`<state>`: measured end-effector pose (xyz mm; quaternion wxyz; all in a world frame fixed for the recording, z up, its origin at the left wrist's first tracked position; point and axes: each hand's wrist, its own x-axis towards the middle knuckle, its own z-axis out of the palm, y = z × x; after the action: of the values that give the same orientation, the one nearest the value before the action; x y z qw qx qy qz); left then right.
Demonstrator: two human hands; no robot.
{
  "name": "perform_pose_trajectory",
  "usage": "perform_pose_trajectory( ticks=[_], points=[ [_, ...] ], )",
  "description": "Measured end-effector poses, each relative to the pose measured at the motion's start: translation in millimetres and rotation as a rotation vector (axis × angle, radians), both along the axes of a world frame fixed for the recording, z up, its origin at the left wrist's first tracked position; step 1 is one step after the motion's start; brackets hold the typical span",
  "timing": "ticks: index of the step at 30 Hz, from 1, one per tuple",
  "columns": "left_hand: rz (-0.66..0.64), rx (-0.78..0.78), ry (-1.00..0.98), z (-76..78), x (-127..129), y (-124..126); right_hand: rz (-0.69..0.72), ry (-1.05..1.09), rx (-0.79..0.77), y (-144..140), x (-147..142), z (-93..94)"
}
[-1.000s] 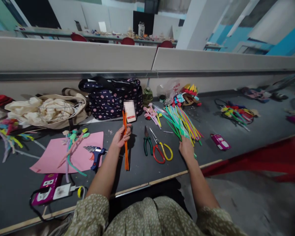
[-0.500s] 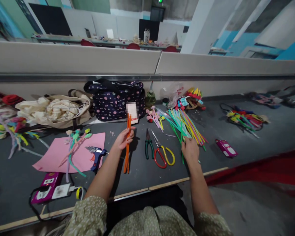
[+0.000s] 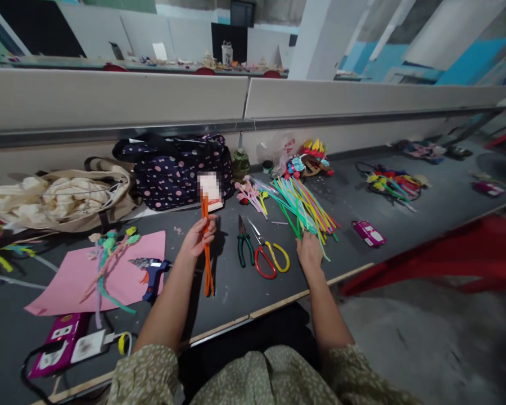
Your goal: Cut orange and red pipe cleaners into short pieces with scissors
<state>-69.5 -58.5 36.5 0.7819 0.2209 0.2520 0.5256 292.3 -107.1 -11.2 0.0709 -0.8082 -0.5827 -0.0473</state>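
Observation:
Upright in my left hand [image 3: 200, 236] is a small bundle of orange pipe cleaners [image 3: 208, 270], the fingers closed round its middle. My right hand [image 3: 310, 253] is at the near end of a loose pile of pipe cleaners [image 3: 307, 208] in green, teal, yellow and pink. Its fingers are closed on green ones there, the fingertips partly hidden. Between my hands lie green-handled pliers [image 3: 245, 247] and scissors [image 3: 270, 253] with one red and one yellow handle. Behind them is a bunch of pink and yellow pipe-cleaner pieces [image 3: 253, 197].
A glue gun [image 3: 154, 275] and twisted pipe-cleaner flowers [image 3: 109, 242] lie on pink paper [image 3: 67, 281] at left. Nearby is a purple power strip [image 3: 61, 343] with a cable. A dark patterned bag [image 3: 168, 174], cloth bag [image 3: 67, 194] and green bottle [image 3: 240, 163] stand behind.
The view has turned to the right, so the table's things sit further left. My right hand has shifted slightly at the pile, and the green pipe cleaners' near ends have moved. My left hand keeps its hold.

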Motion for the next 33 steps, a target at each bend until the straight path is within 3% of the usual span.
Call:
perform_pose_trajectory(
  ticks=[10, 17, 23, 30, 33],
  points=[
    [0.038, -0.054, -0.037, 0.4, -3.9, 0.9, 0.067, 0.001, -0.029, 3.3, 1.7, 1.4],
    [0.016, -0.003, -0.019, -2.3, -4.6, 0.7, 0.092, 0.008, -0.045, 19.4, -4.3, -2.0],
    [0.025, -0.019, -0.001, 0.7, -3.5, 0.1, 0.085, 0.010, -0.020, 31.1, 0.9, 7.0],
    [-0.005, -0.022, 0.024, 4.2, -3.5, -0.8, 0.327, 0.073, 0.019, 56.4, -16.0, 10.8],
    [-0.025, 0.003, 0.048, 3.6, -4.7, -1.0, 0.365, 0.118, 0.015, 71.8, -23.6, 5.9]
  ],
)
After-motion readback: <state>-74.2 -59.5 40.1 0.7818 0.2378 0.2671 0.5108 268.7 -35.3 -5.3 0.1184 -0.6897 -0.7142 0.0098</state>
